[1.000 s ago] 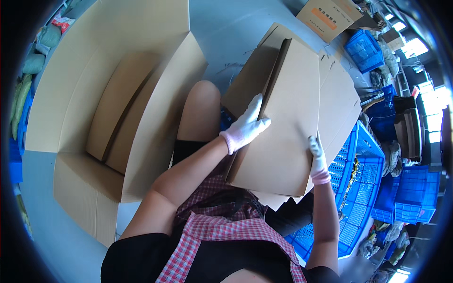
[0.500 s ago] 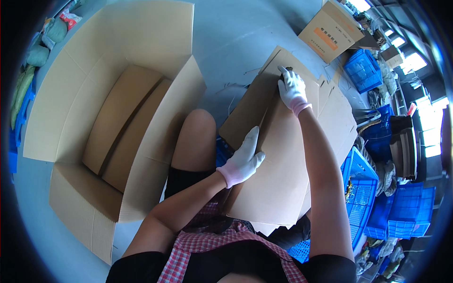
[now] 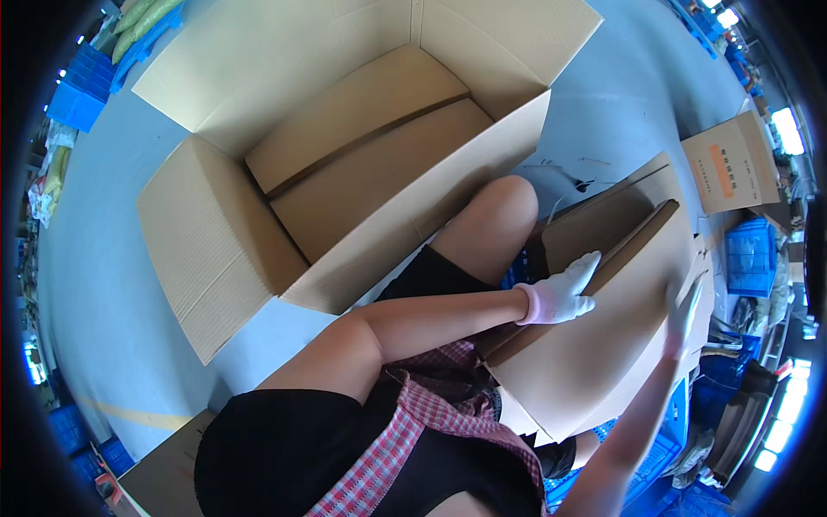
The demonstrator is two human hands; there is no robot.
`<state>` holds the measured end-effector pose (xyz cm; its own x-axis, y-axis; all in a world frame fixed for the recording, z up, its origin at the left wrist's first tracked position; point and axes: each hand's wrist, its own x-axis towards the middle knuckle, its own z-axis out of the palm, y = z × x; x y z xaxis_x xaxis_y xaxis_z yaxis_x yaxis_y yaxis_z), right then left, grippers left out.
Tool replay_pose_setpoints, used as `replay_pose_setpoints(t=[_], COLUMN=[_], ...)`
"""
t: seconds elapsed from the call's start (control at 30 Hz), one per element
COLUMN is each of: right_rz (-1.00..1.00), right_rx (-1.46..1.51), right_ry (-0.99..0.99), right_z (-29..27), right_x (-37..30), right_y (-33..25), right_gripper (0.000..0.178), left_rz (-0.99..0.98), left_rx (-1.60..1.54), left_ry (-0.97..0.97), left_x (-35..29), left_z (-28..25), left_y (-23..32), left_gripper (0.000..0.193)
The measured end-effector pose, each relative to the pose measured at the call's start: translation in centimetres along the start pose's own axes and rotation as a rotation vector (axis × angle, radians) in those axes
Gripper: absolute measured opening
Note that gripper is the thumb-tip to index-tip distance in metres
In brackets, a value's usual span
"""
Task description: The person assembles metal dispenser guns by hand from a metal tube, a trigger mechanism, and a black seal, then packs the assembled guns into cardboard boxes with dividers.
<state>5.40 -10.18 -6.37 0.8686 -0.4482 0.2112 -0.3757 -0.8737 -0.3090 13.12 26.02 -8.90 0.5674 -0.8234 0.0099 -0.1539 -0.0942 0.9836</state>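
Note:
A flattened brown cardboard carton [image 3: 594,353] lies tilted across my lap, its long folded edge toward the open box. My left hand [image 3: 560,297], in a white glove with a pink cuff, rests on that edge with fingers stretched out and thumb apart. On the carton's right side my right hand [image 3: 683,317], gloved alike, lies with straight fingers against the board; it is seen nearly edge-on. To the left stands a large open cardboard box [image 3: 207,250] with its flaps up. Inside it lies a brown carton [image 3: 379,159] with a dark gap along its middle.
A printed cardboard box [image 3: 732,164] stands at the far right, above a blue crate [image 3: 751,257]. Another blue crate [image 3: 668,444] is beside my right arm. Blue bins [image 3: 82,86] and green sacks [image 3: 146,26] are at the far left. Thin scraps lie on the floor.
The view has swung left, so everything sits further right. My right hand has come from the carton's far end back to its right side. My left hand stays on the folded edge.

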Motion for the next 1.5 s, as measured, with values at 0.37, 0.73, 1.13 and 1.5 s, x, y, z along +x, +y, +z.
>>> replay_pose_setpoints(t=[0.37,0.73,1.13,1.5], right_rz=[0.527,-0.136,0.33,0.124], right_rx=[1.607,1.709,1.387,1.366], right_ry=[0.09,0.075,-0.743,-0.647], right_z=[-3.4,-2.0,9.8,5.5], right_x=[-21.2,-13.6,-11.8,-12.4], right_y=[-10.2,-39.6,-51.3,-29.7], right_gripper=[0.058,0.059,0.102,0.048], left_rz=[-0.034,-0.1,-0.875,-0.738], left_rx=[-0.389,-0.35,-0.421,-0.078], left_ry=[-0.262,0.249,0.021,-0.004], left_x=[0.0,-16.4,-20.4,-18.9], left_z=[-2.2,-21.8,-41.3,-38.1], left_y=[7.3,13.9,3.5,-11.4], left_gripper=[0.087,0.051,0.059,0.073])
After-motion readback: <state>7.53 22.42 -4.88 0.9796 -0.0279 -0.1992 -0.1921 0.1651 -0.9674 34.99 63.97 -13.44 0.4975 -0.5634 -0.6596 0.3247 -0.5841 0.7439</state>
